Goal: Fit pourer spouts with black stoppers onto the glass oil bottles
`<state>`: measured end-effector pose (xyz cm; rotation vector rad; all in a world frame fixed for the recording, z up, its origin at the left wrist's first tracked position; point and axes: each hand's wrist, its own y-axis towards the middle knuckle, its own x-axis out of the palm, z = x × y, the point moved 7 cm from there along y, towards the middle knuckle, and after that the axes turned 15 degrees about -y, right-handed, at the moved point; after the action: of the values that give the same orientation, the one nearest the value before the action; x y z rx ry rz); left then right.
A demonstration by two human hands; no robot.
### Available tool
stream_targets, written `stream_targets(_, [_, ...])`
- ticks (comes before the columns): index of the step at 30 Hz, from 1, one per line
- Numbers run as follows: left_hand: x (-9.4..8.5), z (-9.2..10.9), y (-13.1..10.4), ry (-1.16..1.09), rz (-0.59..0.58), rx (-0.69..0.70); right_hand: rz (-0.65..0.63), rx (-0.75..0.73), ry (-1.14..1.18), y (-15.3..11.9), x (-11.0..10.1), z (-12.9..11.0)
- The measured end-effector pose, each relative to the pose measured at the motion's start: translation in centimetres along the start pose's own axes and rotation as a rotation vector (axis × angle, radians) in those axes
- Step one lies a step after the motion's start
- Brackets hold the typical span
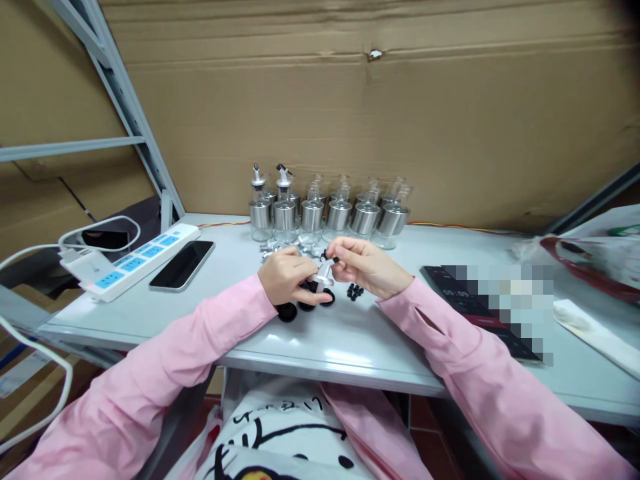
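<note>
My left hand (286, 279) is closed around a silver pour spout (325, 275), which tilts up to the right. At the spout's tip, my right hand (367, 267) pinches a small black piece (336, 260); whether it is seated on the tip I cannot tell. Round black caps (287, 312) lie beneath and beside my left hand, some partly hidden by it. Close to my right wrist is a cluster of small black pieces (355, 292). More silver spout parts (305, 244) lie just behind my hands.
Several glass bottles with steel sleeves (313, 217) stand in rows at the back, two fitted with spouts. To the left lie a phone (183, 266) and a power strip (145, 257). A dark tablet-like screen (465, 300) and a plastic bag (595, 250) are on the right.
</note>
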<state>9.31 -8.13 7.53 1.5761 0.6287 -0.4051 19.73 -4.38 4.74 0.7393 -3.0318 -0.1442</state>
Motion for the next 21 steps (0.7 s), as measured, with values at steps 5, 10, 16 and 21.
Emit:
stream_targets(5, [-0.1,-0.3,-0.2,0.014,0.023,-0.008,-0.136,0.086,0.149,-0.3,1.1,0.8])
stream_targets(10, [-0.6,0.0,0.0,-0.031,0.085,0.025,-0.22,0.061,0.169,-0.5,1.3,0.5])
stream_targets(16, [-0.4,0.1,0.1,-0.044,0.063,0.009,-0.239,0.056,0.153,-0.6,1.5,0.3])
stream_targets(21, [-0.1,0.1,0.1,-0.031,0.03,0.013,-0.258,0.062,0.137,-0.7,1.5,0.3])
